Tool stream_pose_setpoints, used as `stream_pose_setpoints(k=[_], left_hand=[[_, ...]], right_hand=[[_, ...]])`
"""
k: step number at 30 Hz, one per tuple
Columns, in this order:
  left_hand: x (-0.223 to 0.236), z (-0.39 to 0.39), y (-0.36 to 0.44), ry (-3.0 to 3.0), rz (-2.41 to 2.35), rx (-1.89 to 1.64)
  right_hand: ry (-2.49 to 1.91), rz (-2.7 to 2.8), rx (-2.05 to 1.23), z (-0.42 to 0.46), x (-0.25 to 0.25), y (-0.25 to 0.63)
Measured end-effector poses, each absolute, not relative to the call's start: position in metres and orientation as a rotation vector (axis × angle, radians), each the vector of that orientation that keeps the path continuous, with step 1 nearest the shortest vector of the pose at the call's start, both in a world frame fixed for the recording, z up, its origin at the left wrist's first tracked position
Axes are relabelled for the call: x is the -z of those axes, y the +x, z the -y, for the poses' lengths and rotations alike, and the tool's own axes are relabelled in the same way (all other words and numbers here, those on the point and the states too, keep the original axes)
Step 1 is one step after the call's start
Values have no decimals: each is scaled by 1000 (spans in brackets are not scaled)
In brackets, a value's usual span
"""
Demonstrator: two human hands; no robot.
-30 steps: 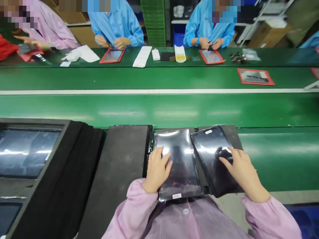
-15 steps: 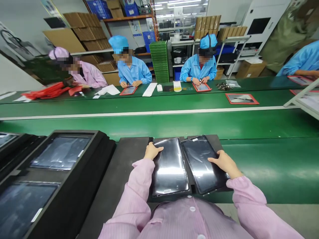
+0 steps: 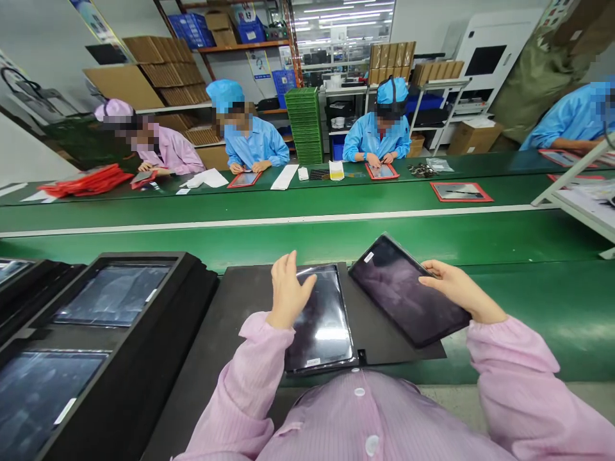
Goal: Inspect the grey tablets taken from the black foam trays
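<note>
My right hand point(image 3: 454, 288) grips the right edge of a dark tablet screen point(image 3: 406, 291) with a small white label at its upper left corner. That screen is tilted and turned, raised over a flat black foam sheet point(image 3: 423, 355). My left hand point(image 3: 288, 288) hovers over the upper left of a second glossy screen panel point(image 3: 321, 320), its fingers spread and holding nothing. This second panel lies on the black foam, its white label at the near edge.
At the left, a stack of black foam trays point(image 3: 187, 294) holds screen panels in cut-outs. A green conveyor belt point(image 3: 192, 246) runs across ahead, with a red-framed panel point(image 3: 461, 191) on it. Several co-workers sit along the far side. A white stand point(image 3: 576, 208) juts in at right.
My right hand has lifted its screen off the foam, moving it right and turning its top to the left. My left hand has let go of the other panel's edge and risen.
</note>
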State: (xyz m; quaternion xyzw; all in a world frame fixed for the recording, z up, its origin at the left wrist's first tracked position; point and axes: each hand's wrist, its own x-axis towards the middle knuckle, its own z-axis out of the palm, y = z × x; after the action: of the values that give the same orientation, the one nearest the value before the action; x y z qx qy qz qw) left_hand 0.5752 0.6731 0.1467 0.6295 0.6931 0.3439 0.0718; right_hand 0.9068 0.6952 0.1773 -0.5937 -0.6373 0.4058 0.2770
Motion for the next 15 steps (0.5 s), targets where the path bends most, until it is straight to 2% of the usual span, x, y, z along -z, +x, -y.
stream_pose_setpoints(k=[3,5,8,10,12,15], left_hand=[[-167,-655,614,2226,-1705,-1051],[-180,-648,640,2279,-1490,-842],[-186,-648,663,2044,-1304,-487],[-180,-650,664,1779,-1268,-486],[-170,-648,659,1484,-1248,-638],[-157,-639,653,1030,-1212,-831]], right_hand=[[-1527,2257,-828,-698,-208,901],[-1390,2653,-603,-694,-227,883],[-1108,2992,-293,-686,-247,855],[-1059,2899,-110,-684,-252,847],[-1156,2541,10,-685,-247,854],[-1445,1842,-125,-683,-223,873]])
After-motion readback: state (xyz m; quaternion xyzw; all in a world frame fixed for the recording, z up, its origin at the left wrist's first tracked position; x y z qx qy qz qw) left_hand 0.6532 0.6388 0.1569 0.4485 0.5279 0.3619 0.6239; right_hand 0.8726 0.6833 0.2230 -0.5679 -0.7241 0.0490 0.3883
